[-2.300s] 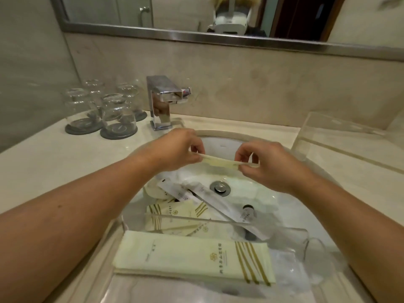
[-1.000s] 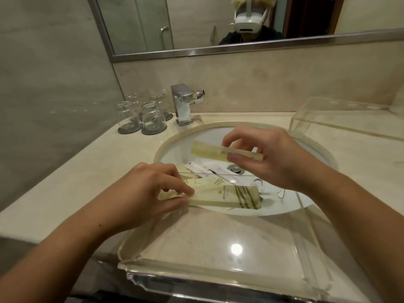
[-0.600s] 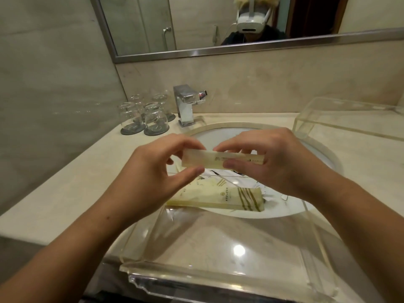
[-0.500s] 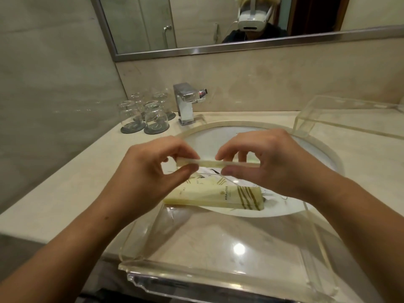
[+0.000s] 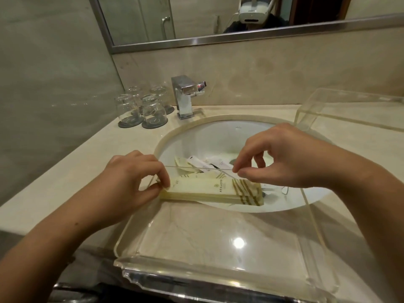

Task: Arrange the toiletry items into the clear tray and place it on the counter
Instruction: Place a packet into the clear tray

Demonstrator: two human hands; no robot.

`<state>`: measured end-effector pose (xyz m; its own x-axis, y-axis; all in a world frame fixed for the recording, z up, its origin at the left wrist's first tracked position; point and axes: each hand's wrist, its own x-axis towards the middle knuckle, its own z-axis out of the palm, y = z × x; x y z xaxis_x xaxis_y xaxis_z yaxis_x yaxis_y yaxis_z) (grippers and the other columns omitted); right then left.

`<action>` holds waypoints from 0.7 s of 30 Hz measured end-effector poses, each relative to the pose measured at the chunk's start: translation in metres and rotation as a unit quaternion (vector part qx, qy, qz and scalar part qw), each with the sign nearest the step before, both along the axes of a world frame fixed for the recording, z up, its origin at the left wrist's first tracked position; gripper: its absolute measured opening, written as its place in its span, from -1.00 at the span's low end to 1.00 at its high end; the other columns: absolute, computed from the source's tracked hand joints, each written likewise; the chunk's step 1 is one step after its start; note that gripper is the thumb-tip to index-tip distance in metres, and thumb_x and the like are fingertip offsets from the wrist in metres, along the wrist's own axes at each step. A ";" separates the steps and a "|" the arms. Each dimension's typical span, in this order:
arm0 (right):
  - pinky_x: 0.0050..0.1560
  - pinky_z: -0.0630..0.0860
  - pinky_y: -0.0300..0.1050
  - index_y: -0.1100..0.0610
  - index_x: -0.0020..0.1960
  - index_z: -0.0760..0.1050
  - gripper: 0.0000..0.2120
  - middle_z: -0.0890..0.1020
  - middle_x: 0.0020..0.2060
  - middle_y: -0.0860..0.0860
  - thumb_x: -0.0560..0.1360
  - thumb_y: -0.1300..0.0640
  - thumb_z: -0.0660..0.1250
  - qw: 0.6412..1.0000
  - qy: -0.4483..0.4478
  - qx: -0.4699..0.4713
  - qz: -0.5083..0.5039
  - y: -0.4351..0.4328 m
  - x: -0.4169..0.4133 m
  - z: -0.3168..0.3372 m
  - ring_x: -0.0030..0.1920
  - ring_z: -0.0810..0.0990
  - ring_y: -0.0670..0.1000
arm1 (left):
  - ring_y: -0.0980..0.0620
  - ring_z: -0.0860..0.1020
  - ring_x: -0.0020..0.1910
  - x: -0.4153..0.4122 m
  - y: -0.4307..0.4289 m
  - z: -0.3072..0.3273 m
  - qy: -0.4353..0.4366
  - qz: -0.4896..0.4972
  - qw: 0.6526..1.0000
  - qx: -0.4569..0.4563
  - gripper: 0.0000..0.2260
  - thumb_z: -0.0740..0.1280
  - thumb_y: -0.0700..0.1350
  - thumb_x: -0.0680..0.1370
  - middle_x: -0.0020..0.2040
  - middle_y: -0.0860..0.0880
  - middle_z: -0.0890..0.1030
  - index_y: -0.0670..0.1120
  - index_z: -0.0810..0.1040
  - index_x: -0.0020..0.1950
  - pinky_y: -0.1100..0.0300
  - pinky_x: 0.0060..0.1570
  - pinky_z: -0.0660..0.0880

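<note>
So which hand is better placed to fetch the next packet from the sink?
Probably right. The right hand hovers empty over the loose packets in the sink; the left hand pinches the striped box in the clear tray.

Beige marble counter: left of chrome faucet, upturned clear glasses; right, clear acrylic box.

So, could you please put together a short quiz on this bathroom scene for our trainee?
1. True or false: the cream packets lie at the near end of the clear tray.
2. The glasses stand: A left of the faucet; B right of it; C inside the tray.
3. Which hand pinches the end of the packets?
Key: 1 false, they lie at the far end; 2 A; 3 the left hand.
</note>
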<state>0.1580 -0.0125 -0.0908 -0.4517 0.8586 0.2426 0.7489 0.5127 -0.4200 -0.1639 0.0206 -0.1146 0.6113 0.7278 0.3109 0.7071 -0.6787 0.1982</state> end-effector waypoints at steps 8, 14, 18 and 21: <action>-0.17 0.43 -0.29 -0.29 -0.05 0.70 -0.78 0.60 -0.13 -0.23 0.34 -0.30 0.48 0.996 -0.057 -0.072 -0.013 -0.002 0.001 0.001 -0.03 0.52 -0.21 | 0.19 0.48 0.07 0.013 -0.009 0.002 0.007 -0.017 1.000 -0.007 -0.79 0.30 -0.03 0.56 0.07 0.27 0.58 0.28 0.60 0.06 0.11 0.09 0.37; -0.13 0.38 -0.33 -0.35 0.08 0.59 -0.59 0.49 -0.06 -0.27 0.27 -0.38 0.52 0.985 -0.125 -0.116 -0.030 -0.001 0.000 -0.002 -0.01 0.45 -0.28 | 0.23 0.56 0.13 0.026 -0.008 -0.007 -0.003 -0.053 0.997 -0.057 -0.77 0.39 0.17 0.51 0.14 0.27 0.55 0.26 0.59 0.16 0.09 0.14 0.55; -0.14 0.40 -0.32 -0.36 0.11 0.54 -0.57 0.49 -0.03 -0.26 0.28 -0.35 0.54 0.981 -0.136 -0.132 -0.041 -0.001 0.001 -0.002 -0.01 0.45 -0.26 | 0.22 0.57 0.10 0.028 -0.005 -0.010 -0.010 -0.043 0.998 -0.051 -0.77 0.43 0.16 0.48 0.12 0.28 0.55 0.27 0.60 0.13 0.11 0.09 0.57; -0.13 0.44 -0.28 -0.32 0.10 0.54 -0.59 0.48 -0.06 -0.25 0.31 -0.31 0.55 0.980 -0.144 -0.132 -0.037 -0.002 -0.001 -0.002 -0.03 0.46 -0.22 | 0.23 0.56 0.09 0.029 -0.005 -0.010 -0.010 -0.043 0.998 -0.049 -0.77 0.41 0.17 0.47 0.11 0.27 0.55 0.27 0.59 0.12 0.10 0.07 0.57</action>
<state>0.1570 -0.0146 -0.0927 -0.4036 0.9071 -0.1200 0.8866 0.3553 -0.2963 -0.1353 0.0152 -0.1248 0.6678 0.6997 0.2538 0.6419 -0.7140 0.2796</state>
